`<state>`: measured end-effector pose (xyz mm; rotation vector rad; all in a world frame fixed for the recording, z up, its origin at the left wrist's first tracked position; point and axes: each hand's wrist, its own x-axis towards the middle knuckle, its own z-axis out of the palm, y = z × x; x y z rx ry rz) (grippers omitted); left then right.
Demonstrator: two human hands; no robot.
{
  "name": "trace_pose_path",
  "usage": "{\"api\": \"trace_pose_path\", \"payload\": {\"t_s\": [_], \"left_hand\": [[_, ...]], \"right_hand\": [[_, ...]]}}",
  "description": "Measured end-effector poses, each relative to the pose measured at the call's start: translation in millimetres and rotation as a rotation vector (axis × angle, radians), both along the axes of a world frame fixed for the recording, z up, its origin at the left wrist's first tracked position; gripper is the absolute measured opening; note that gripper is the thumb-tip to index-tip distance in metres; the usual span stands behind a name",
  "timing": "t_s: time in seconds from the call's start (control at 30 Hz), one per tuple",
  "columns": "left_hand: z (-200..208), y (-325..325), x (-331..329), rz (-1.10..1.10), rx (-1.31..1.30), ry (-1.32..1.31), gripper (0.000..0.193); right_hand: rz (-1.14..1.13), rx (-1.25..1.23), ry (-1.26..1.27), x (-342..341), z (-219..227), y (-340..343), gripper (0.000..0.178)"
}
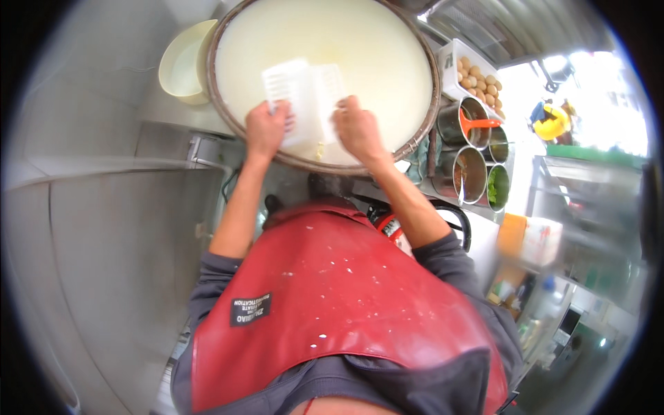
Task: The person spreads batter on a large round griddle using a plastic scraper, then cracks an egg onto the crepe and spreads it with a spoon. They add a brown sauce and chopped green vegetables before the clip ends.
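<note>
A large round pan or vat with a brown rim (430, 104) has a pale, creamy white surface (332, 31); whether that is liquid or a coated plate I cannot tell. Over its near half, my left hand (268, 130) grips a white slotted plastic scraper (285, 77). Closed around a second white scraper (328, 83) is my right hand (357, 131), slightly blurred. The two scrapers stand side by side, their lower parts close together. Small yellowish bits (319, 151) show below them near the rim.
At the left of the rim sits a pale yellow basin (187, 63). On the right are a white box of brown eggs (481, 84) and several steel pots, one with an orange-handled tool (477, 123), another with chopped greens (493, 187). A steel wall (104, 277) runs along the left.
</note>
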<state>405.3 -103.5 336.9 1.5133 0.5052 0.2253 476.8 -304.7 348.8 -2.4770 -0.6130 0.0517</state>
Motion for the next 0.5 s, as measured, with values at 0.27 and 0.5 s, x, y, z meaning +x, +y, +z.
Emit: {"api": "trace_pose_path", "payload": {"t_s": [0.27, 0.5], "left_hand": [[-60, 83, -26, 0.362, -0.514, -0.107, 0.021], [-101, 92, -26, 0.447, -0.709, -0.214, 0.029]], "right_hand": [[0.503, -0.356, -0.09, 81, 49, -178, 0.013], [0.837, -0.193, -0.009, 57, 24, -113, 0.011]]}}
